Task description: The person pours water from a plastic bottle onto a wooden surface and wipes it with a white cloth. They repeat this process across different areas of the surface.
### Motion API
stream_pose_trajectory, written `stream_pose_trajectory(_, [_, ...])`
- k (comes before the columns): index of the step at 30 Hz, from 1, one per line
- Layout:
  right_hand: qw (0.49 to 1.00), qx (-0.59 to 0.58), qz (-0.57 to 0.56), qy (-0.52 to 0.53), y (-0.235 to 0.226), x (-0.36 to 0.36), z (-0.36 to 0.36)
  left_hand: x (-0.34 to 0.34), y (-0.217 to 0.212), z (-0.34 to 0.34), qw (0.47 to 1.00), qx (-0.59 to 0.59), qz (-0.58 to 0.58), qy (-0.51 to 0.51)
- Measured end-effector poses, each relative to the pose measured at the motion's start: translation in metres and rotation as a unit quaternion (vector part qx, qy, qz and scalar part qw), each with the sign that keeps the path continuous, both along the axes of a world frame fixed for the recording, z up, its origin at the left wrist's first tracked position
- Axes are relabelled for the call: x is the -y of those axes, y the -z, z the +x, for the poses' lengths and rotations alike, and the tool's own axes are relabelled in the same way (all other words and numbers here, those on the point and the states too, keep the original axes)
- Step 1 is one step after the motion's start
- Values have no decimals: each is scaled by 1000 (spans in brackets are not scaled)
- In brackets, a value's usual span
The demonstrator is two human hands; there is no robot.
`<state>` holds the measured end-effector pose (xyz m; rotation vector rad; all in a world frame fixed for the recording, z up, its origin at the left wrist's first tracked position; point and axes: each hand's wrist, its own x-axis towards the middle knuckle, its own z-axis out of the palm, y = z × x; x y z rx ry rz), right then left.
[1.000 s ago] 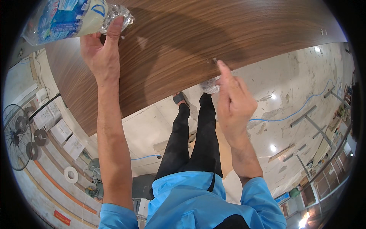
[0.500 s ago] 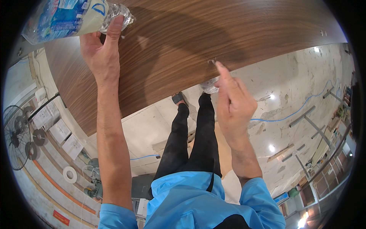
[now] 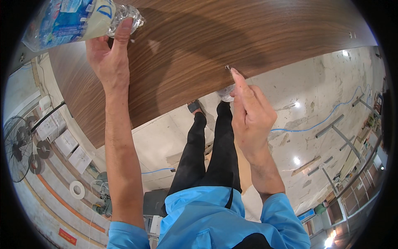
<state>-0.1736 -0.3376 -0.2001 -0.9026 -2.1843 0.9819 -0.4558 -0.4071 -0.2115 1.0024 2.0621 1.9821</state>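
My left hand (image 3: pixel 108 62) is closed around the narrow end of a clear plastic bottle (image 3: pixel 62 23). The bottle lies tilted at the upper left, with a blue printed label and a pale band of tape marked by hand. Over the near edge of the wood-grain table (image 3: pixel 186 54), my right hand (image 3: pixel 255 110) is closed with its fingertips pinched together. From those fingertips sticks a tiny, dark, thin piece (image 3: pixel 227 67), too small to name, close to the tabletop. A clear, crinkled plastic thing (image 3: pixel 226 93) shows partly behind this hand, beside my lower leg.
On the floor at the right lie a blue hose (image 3: pixel 311 129) and metal frames (image 3: pixel 331 126). A black wire fan (image 3: pixel 18 147), paper-covered boxes (image 3: pixel 66 143) and a white tape roll (image 3: pixel 77 189) are at the left. My legs (image 3: pixel 186 166) stand near the table edge.
My right hand has shifted slightly left, and the thin piece at its fingertips shows more plainly. The bottle and my left hand have moved very little.
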Motion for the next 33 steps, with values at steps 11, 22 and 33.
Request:
stream_pose_trajectory(11, [999,35,-30,29,-6,-2,1,-1,0,2,1000,-9,2,-6])
stream_pose_trajectory(22, [999,43,-13,23,-3,1,3,-1,0,0,1000,9,9,6])
stream_pose_trajectory(33, [997,23,-8,66,-1,3,2,-1,-1,1,1000,2,7,0])
